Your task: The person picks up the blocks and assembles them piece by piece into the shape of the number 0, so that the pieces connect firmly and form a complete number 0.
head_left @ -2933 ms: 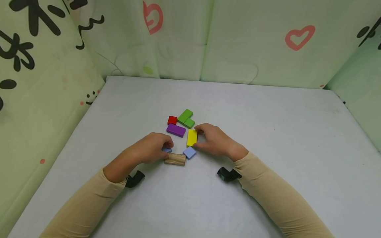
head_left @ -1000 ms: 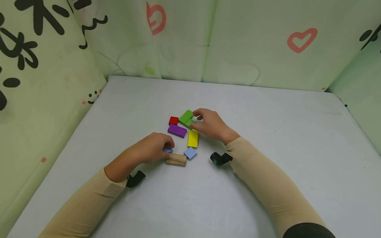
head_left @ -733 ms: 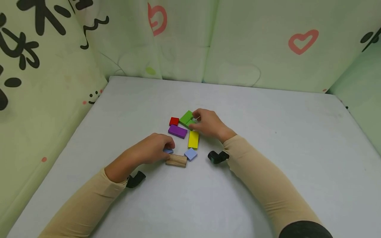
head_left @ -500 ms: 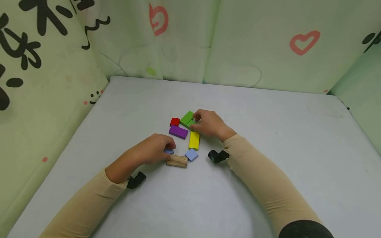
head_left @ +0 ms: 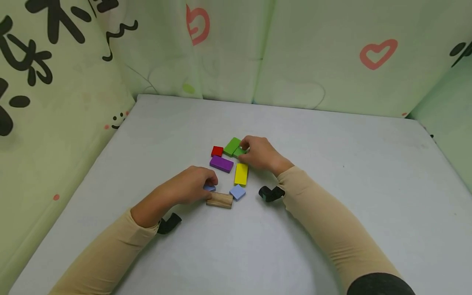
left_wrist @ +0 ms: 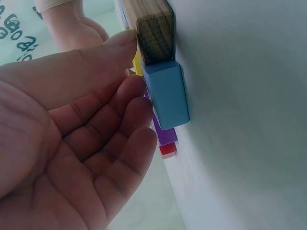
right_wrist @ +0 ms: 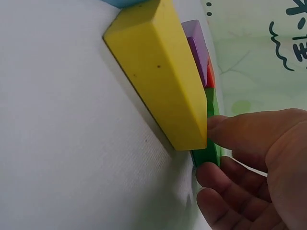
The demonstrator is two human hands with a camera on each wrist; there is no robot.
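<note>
- Near the middle of the white surface (head_left: 313, 229), colored blocks make a bent ring, and both your hands are at it.
- Your left hand (head_left: 186, 184) rests at the near left part. The fingers are loosely bent, with a small gap to the thumb.
- That thumb touches the wooden block (head_left: 220, 200), and the fingertips lie along the left blue block (head_left: 210, 188), which your hand partly hides.
- Your right hand (head_left: 262, 153) is at the far right part. Its fingers are close together, pinching the small green block (head_left: 239, 153).
- The big green block (head_left: 232, 146) is right beside the small one.
- The red block (head_left: 217, 151) sits left of the big green one, and the purple block (head_left: 221, 164) lies just nearer to you.
- The yellow block (head_left: 241, 175) lies just below your right hand.
- The right blue block (head_left: 237, 192) is between the yellow block and the wooden block.
- You wear tan sleeves (head_left: 328, 225), with a black piece (head_left: 271, 194) near each wrist.
- Behind the surface hangs pale green cloth (head_left: 302, 53) with a pink heart (head_left: 378, 54) on it.
</note>
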